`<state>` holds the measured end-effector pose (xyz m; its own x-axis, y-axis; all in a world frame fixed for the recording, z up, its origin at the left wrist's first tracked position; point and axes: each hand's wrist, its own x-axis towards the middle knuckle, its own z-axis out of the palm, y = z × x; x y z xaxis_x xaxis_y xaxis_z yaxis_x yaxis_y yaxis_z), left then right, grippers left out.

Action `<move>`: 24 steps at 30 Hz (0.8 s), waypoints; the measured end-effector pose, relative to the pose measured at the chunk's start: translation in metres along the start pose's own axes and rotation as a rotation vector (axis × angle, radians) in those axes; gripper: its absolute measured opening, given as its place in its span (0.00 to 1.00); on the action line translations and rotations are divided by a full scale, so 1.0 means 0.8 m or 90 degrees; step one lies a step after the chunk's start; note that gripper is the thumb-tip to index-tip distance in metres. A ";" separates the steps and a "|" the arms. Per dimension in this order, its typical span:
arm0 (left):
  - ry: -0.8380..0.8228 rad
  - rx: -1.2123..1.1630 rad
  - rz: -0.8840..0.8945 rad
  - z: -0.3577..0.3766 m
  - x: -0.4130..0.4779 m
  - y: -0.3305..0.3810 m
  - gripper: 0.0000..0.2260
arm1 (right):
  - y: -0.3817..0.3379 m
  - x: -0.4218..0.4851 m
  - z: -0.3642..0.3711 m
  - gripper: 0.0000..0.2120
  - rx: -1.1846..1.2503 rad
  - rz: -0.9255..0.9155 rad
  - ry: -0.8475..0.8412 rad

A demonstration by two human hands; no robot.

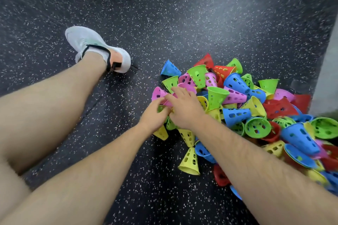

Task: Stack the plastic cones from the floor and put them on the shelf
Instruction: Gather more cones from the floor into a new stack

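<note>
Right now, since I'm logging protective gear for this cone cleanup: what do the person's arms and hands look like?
Both the left hand and right hand are bare: no gloves, rings or watch visible. The left forearm and right forearm are bare too, lightly haired, with no sleeve in view.

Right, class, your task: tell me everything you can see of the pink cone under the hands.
The pink cone is a small tapered cup of smooth, glossy plastic. It lies on its side at the left edge of the pile, just above the speckled floor, with its wide open end turned left. The left hand pinches its lower side. The fingers of the right hand lie across its narrow end and hide it; whether they grip is unclear.
</note>
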<state>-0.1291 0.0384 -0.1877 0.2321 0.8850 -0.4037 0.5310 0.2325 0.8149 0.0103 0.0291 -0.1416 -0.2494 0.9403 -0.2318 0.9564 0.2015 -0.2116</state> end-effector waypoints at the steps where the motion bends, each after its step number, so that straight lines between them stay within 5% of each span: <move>1: 0.008 -0.001 0.004 0.004 -0.005 0.000 0.16 | 0.004 -0.007 0.000 0.24 0.011 -0.005 0.002; 9: 0.036 0.083 0.053 -0.021 -0.039 0.020 0.25 | 0.021 -0.040 -0.007 0.06 0.086 -0.022 0.125; 16: 0.030 -0.018 0.047 -0.028 -0.070 0.033 0.38 | 0.008 -0.061 -0.019 0.10 0.286 -0.038 0.151; 24: 0.084 -0.088 0.019 -0.025 -0.079 0.030 0.32 | -0.006 -0.082 -0.020 0.16 0.434 0.022 0.141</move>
<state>-0.1474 -0.0036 -0.1341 0.1332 0.9354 -0.3277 0.4058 0.2502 0.8790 0.0249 -0.0292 -0.1100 -0.1146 0.9912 -0.0659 0.6366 0.0223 -0.7709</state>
